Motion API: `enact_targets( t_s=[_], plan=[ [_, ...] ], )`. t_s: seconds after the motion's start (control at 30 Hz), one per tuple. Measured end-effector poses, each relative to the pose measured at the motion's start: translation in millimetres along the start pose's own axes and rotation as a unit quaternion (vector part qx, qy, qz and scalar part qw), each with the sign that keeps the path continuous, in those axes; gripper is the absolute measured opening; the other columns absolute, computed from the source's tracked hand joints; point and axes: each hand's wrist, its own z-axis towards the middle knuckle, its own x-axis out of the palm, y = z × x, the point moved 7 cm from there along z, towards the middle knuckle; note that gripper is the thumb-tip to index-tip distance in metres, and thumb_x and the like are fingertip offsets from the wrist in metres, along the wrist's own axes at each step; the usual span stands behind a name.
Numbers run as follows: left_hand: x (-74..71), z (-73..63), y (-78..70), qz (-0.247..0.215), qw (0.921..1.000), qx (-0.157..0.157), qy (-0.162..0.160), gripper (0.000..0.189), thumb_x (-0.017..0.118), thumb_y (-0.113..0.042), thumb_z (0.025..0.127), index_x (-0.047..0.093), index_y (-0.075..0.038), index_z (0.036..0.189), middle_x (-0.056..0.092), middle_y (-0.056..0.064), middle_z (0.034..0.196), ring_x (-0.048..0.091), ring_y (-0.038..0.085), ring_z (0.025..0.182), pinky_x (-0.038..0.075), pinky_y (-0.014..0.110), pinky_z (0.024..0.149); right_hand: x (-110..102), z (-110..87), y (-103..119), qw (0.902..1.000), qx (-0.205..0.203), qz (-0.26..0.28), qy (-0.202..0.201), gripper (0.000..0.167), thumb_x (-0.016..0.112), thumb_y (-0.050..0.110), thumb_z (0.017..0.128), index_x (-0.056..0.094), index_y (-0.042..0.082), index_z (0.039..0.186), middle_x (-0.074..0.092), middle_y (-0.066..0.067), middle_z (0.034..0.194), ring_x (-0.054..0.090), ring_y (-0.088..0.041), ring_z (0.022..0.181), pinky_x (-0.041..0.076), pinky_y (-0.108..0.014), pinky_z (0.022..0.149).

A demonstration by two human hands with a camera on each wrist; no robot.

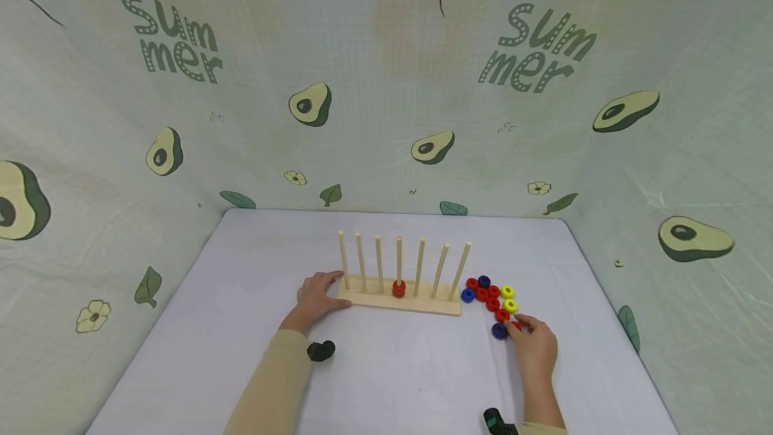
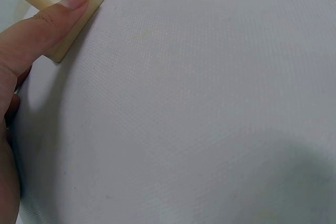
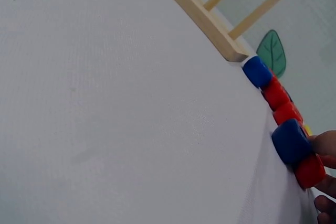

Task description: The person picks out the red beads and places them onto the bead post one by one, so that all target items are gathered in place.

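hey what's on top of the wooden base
Seven pegs, with at least one red bead around the middle one. The left hand hides part of the wooden base.

Red, blue and yellow beads (image 1: 492,305), pale wooden rack (image 1: 370,299), whitish tabletop (image 1: 410,374), avocado-printed pale-green backdrop (image 1: 362,45)

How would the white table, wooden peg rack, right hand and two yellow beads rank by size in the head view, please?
1. White table
2. Wooden peg rack
3. Right hand
4. Yellow beads, too alike to rank apart
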Motion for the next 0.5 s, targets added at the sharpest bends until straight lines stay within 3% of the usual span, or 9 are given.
enact_targets(
  t_s=[0.33,0.5],
  plan=[
    [-1.2,0.4,-0.8,-0.008,1.0,0.005,-0.001,0.082,0.083,-0.048,0.072,0.049,-0.023,0.143,0.045,0.013,0.139,0.039,0.038,0.123,0.031,0.053,0.092,0.0,-0.2,1.9,0.9999,-0.006,0.006,0.006,0.031,0.069,0.014,0.089,0.067,-0.005,0.114,0.06,-0.03,0.117,0.051,-0.045,0.113,0.038,-0.057,0.097],
    [-0.4,0.6,-0.7,0.002,1.0,0.004,-0.002,0.083,0.083,-0.048,0.072,0.049,-0.022,0.143,0.046,0.013,0.139,0.039,0.038,0.123,0.032,0.054,0.092,-0.2,1.8,-0.9,1.0,-0.008,0.003,0.0,0.032,0.07,0.016,0.088,0.067,-0.004,0.113,0.061,-0.028,0.112,0.053,-0.043,0.107,0.039,-0.056,0.092]
  ],
)
